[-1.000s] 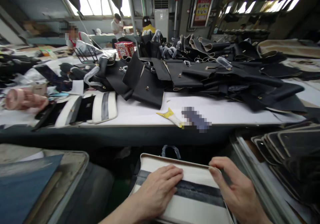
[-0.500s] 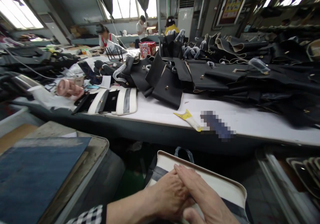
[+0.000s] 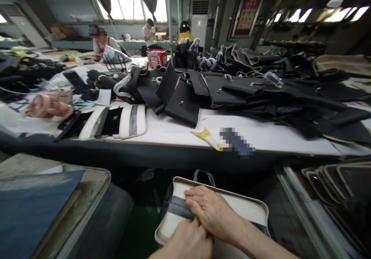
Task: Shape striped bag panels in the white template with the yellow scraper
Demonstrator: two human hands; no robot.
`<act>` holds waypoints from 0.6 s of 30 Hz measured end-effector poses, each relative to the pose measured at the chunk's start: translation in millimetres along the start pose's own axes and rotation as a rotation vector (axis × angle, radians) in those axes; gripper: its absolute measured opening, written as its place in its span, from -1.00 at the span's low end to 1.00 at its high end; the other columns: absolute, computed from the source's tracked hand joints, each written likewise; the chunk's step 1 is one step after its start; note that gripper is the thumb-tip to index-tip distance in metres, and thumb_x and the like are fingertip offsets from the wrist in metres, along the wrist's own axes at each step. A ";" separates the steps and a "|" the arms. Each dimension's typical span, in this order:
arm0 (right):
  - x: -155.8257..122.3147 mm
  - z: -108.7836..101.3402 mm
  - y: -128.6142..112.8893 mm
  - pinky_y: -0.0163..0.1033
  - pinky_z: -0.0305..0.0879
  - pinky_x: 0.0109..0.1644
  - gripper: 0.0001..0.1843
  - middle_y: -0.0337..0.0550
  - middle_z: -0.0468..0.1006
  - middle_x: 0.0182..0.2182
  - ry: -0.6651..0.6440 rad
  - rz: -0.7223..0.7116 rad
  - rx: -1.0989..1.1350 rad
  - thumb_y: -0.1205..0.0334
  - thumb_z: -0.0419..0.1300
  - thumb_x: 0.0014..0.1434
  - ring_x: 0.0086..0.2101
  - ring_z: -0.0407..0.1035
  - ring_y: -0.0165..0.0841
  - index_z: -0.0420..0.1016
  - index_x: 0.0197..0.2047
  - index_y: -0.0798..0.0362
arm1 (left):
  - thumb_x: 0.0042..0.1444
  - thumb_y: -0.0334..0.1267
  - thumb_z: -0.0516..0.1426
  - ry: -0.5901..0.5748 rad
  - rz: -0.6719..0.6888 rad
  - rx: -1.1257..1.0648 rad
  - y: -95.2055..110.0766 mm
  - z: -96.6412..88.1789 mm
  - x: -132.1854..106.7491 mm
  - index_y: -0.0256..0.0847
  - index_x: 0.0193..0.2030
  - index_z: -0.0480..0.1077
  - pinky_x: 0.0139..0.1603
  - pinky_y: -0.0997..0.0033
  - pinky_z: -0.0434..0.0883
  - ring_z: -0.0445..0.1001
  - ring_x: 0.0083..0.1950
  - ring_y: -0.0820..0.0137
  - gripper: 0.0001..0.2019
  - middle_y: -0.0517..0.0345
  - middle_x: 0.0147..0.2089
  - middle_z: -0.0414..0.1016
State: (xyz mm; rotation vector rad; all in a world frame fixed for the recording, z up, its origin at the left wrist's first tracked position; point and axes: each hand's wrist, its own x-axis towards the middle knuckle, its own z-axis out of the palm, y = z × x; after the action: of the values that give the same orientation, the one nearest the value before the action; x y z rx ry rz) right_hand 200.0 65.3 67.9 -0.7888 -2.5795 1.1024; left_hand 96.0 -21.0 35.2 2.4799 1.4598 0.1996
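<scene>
A white bag panel with a dark grey stripe and tan edging (image 3: 249,209) lies tilted in front of me at the bottom of the view. My right hand (image 3: 210,210) reaches in from the right and lies flat across the stripe, fingers stretched toward the left. My left hand (image 3: 188,243) sits at the panel's near edge, just under the right hand. Its fingers are hidden by the right hand. A dark looped strap (image 3: 204,174) shows behind the panel's far edge.
A long white table (image 3: 174,129) runs across ahead, piled with black leather pieces (image 3: 232,87). On it lie similar striped panels (image 3: 130,120), a yellow tube (image 3: 207,137) and a pink fan (image 3: 48,106). A blue mat (image 3: 31,209) lies at left, stacked dark panels (image 3: 333,178) at right. People work far behind.
My right hand moved from the panel's right edge across onto the stripe, over my left hand. My left hand drew back to the panel's near edge. The camera swung left, then back.
</scene>
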 end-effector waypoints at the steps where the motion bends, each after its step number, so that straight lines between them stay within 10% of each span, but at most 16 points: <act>1: -1.5 1.4 0.8 -0.23 0.13 0.26 -0.56 -0.11 0.58 -0.01 0.024 -0.006 0.032 0.15 -0.11 0.42 0.08 0.36 -0.27 0.61 -0.11 0.06 | 0.07 -0.38 0.11 -0.029 0.020 0.002 -4.1 -8.2 -4.5 -0.26 -0.15 0.53 -0.32 0.22 0.53 0.54 -0.23 0.13 -0.77 -0.10 -0.22 0.59; 4: -8.9 -2.4 -0.3 -0.27 0.31 0.02 -0.51 -0.13 0.63 -0.29 0.112 0.098 0.195 0.10 -0.09 0.41 -0.19 0.47 -0.29 0.59 -0.33 0.10 | 0.10 -0.46 0.10 -0.059 -0.012 -0.005 -17.2 -29.5 -9.4 -0.25 0.08 0.41 -0.01 0.28 0.49 0.49 0.01 0.21 -0.62 -0.05 0.06 0.52; 7: -29.4 -28.5 2.3 -0.32 0.30 -0.34 -0.46 -0.20 0.54 -0.51 0.260 0.260 0.425 -0.07 0.01 0.35 -0.46 0.41 -0.37 0.57 -0.47 0.09 | 0.18 -0.46 0.07 -0.098 -0.003 0.094 -20.0 -33.7 1.3 -0.15 0.24 0.26 -0.14 0.29 0.49 0.48 -0.06 0.23 -0.53 0.02 0.06 0.48; 12: -78.5 -81.2 73.2 -0.24 0.37 -0.18 -0.46 -0.08 0.59 -0.40 0.842 0.494 0.465 -0.23 0.10 0.25 -0.33 0.47 -0.27 0.59 -0.39 0.07 | 0.21 -0.34 0.10 -0.033 0.127 0.224 -10.5 -8.2 29.5 -0.26 0.13 0.33 -0.25 0.19 0.45 0.44 -0.19 0.18 -0.66 0.02 -0.13 0.48; 18: -84.3 -23.1 185.3 -0.28 0.36 -0.43 -0.50 -0.24 0.43 -0.59 0.576 0.764 0.564 -0.13 0.18 0.25 -0.54 0.38 -0.39 0.44 -0.50 0.14 | 0.24 -0.40 0.06 -0.004 0.168 0.274 2.6 0.7 54.4 -0.23 0.24 0.23 -0.26 0.25 0.43 0.43 -0.21 0.22 -0.59 0.03 -0.11 0.47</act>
State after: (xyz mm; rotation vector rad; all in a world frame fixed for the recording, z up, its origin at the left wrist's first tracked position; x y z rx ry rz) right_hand 351.1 138.3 -49.8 -1.6680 -1.3944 1.4056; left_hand 124.9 25.2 34.6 2.8214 1.3566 0.0265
